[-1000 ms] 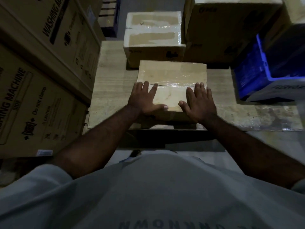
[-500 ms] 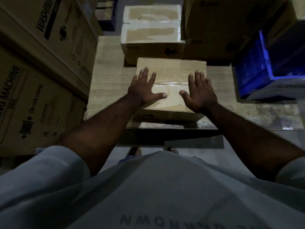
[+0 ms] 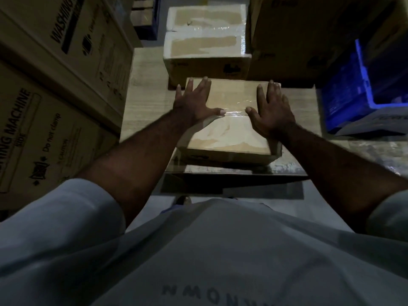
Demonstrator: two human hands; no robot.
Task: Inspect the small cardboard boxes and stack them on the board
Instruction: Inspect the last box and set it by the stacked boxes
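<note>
Two released, flat grips, my left grip (image 3: 194, 102) and right grip (image 3: 272, 111), press equally on the small cardboard box (image 3: 229, 133) directly beneath them, long axis left-right, at the board's (image 3: 143, 102) near edge.

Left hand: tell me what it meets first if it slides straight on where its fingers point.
Probably the taped box behind: the left hand lies flat on the near box, fingertips at its far edge. Gap unclear.

Warehouse: stacked washing-machine cartons (image 3: 55, 89), blue crate (image 3: 353, 89).
</note>
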